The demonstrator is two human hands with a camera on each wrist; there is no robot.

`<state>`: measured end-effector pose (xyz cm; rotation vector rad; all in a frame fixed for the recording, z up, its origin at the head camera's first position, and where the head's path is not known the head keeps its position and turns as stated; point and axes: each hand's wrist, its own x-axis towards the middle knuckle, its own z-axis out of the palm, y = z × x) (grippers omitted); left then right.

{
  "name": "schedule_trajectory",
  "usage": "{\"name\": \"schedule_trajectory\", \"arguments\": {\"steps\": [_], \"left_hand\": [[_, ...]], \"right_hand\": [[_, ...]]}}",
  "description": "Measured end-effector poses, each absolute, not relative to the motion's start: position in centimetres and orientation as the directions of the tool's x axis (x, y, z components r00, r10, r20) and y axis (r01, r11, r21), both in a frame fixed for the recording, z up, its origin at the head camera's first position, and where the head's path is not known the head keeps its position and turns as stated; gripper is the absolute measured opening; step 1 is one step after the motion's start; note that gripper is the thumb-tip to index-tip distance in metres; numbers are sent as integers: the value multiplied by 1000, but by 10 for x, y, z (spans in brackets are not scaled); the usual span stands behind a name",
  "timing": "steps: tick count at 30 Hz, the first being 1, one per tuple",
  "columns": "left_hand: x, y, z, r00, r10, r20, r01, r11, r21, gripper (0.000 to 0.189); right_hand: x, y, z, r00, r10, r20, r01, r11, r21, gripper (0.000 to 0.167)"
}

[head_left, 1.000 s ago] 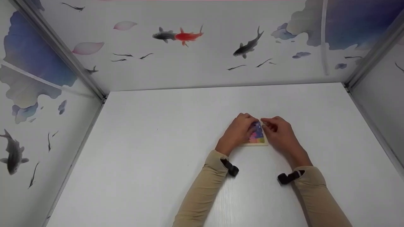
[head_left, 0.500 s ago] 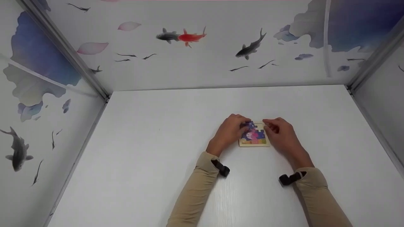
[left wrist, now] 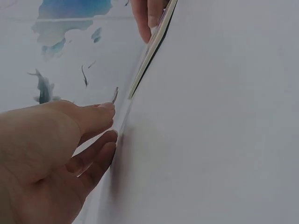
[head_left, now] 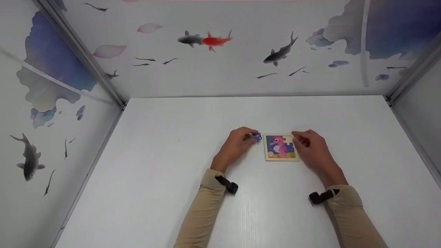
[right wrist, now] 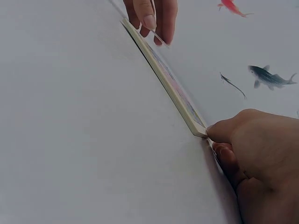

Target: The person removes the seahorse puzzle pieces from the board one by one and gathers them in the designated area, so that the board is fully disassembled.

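Observation:
A small square jigsaw puzzle board (head_left: 281, 159) with a pale wooden rim lies on the table, showing a pink seahorse on blue. Bare wood shows in its upper right part. Left of the board, my left hand (head_left: 236, 143) pinches a blue-purple puzzle piece (head_left: 257, 137) between thumb and fingers, just off the rim. In the left wrist view that piece (left wrist: 116, 94) appears as a thin edge at the thumb tip. My right hand (head_left: 313, 146) holds the board's right edge; in the right wrist view its thumb touches the rim's corner, fingers curled beside it.
The white table (head_left: 165, 193) stretches around the board. White walls printed with fish and petals close off the back (head_left: 234, 75) and the sides. Each sleeve cuff carries a black wrist camera (head_left: 231, 187).
My left hand has moved left off the board with a puzzle piece, uncovering the seahorse picture. The right hand stays at the board's right edge. The head view has shifted slightly.

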<state>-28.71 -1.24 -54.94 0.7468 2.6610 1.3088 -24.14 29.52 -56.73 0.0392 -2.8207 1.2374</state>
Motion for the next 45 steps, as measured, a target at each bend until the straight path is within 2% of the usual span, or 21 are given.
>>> {"name": "schedule_trajectory", "arguments": {"steps": [3,22,35,45], "left_hand": [[-287,-9,-551,-883,452,126,372,512,774,30],[-287,-9,-547,-903,414,114,383,657,649,28],[-288,-9,-548,-905,412,104,373,653,659,28],[-286,-13,-538,-907,419,39,300,582,756,36]], "right_hand": [[-240,297,-567,-998,8,64,-42,676,-736,40],[-243,296,-569,-996,-6,94,-74,670,-739,38],[-242,297,-567,-998,13,69,-43,662,-748,38],[-240,296,-567,-995,-13,97,-81,666,-742,39]]}}
